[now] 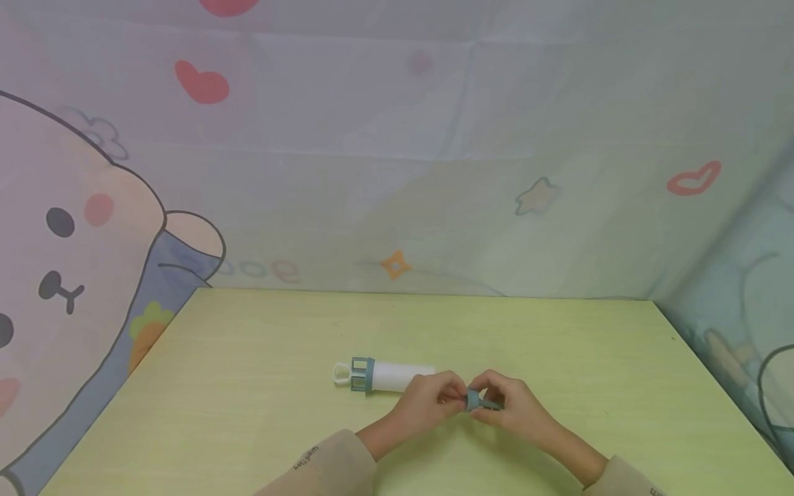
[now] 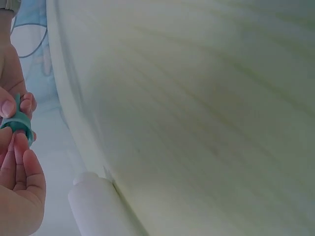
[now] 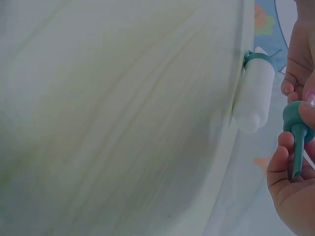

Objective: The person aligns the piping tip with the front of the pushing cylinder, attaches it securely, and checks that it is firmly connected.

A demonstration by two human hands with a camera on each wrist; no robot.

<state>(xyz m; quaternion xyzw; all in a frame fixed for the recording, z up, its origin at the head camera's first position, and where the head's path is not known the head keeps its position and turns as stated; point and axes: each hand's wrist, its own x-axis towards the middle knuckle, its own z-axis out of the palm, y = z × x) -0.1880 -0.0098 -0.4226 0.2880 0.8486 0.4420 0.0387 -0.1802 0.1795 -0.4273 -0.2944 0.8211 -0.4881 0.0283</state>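
Both hands meet over the front middle of the table around a small teal nozzle (image 1: 473, 399) with a wide cup and a thin stem. My right hand (image 1: 515, 406) grips it, the stem (image 3: 298, 152) lying along the fingers. At the cup's open end, my left hand (image 1: 428, 399) pinches the piece, fingertips partly inside the opening in the left wrist view. Just behind the left hand a white tube (image 1: 397, 376) lies on its side, its right end partly hidden by that hand. The tube has a teal slotted collar (image 1: 362, 375) and a white ring handle (image 1: 341, 373).
The light yellow-green table (image 1: 260, 331) reaches back to a printed cloth (image 1: 372, 172) with hearts and a cartoon animal. A dark cable (image 1: 761, 386) hangs beyond the table's right edge.
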